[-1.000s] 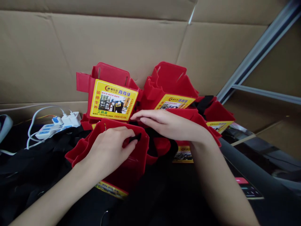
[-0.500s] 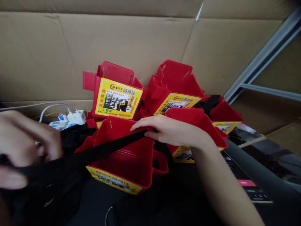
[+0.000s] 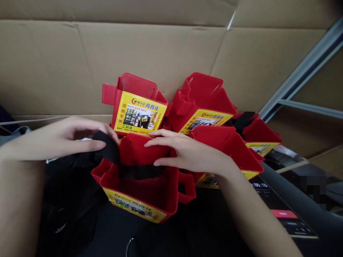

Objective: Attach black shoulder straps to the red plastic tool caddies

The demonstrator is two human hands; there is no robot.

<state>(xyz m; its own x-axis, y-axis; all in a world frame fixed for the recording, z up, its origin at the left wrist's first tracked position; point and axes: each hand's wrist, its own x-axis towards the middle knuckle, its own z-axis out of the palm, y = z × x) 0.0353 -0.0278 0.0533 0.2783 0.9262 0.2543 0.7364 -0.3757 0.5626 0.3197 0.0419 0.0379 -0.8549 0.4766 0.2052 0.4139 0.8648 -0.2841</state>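
A red plastic tool box (image 3: 171,192) with a yellow label on its front stands open-topped before me. At its left back corner my left hand (image 3: 77,137) pinches a black webbing strap (image 3: 111,151) between thumb and fingers. The strap bends down into the box and crosses in front of its slotted back wall, ending out of sight near my right thumb. Over the back wall's right side lies my right hand (image 3: 184,148), its fingers stretched and apart. Whether its thumb touches the strap is hard to make out.
Several more red tool boxes (image 3: 198,92) stand behind and to the right, against cardboard (image 3: 150,50). More black straps (image 3: 69,192) lie heaped at left. A phone with a lit screen (image 3: 284,214) lies at right. A metal frame (image 3: 302,71) slants up at the far right.
My left hand has come right and up to the box's back corner, and the strap, taut before, now sags inside the box. My right hand's fingers have spread apart.
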